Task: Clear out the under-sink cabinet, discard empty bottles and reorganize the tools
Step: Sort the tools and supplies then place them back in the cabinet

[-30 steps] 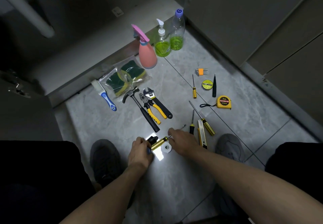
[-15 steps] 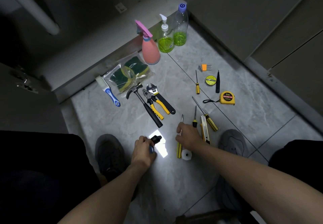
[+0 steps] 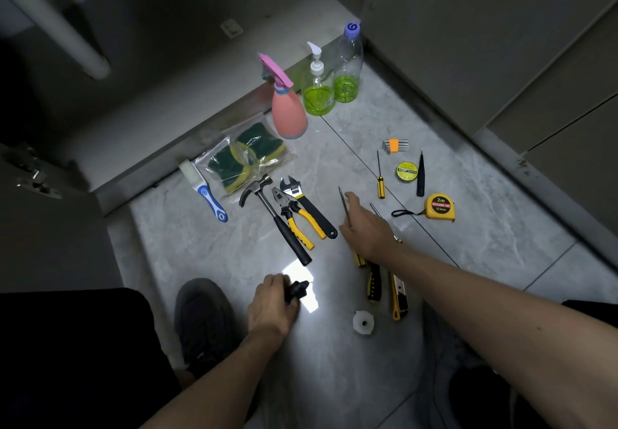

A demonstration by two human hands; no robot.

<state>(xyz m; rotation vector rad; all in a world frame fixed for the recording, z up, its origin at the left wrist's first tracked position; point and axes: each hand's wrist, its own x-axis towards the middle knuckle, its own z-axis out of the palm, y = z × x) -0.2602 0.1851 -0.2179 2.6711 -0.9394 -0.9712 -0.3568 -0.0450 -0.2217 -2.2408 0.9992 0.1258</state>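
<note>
Long screwdriver (image 3: 344, 206) is pinched in right hand (image 3: 366, 228), fingers closed on the shaft; it lies over the floor (image 3: 468, 261), axis parallel to the wrench (image 3: 309, 208) just left. Flashlight (image 3: 296, 290) is gripped by left hand (image 3: 271, 308).

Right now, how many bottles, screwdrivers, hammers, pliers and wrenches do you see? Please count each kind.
Bottles: 3
Screwdrivers: 4, one of them held in the right hand
Hammers: 1
Pliers: 1
Wrenches: 1
Total: 10
</note>
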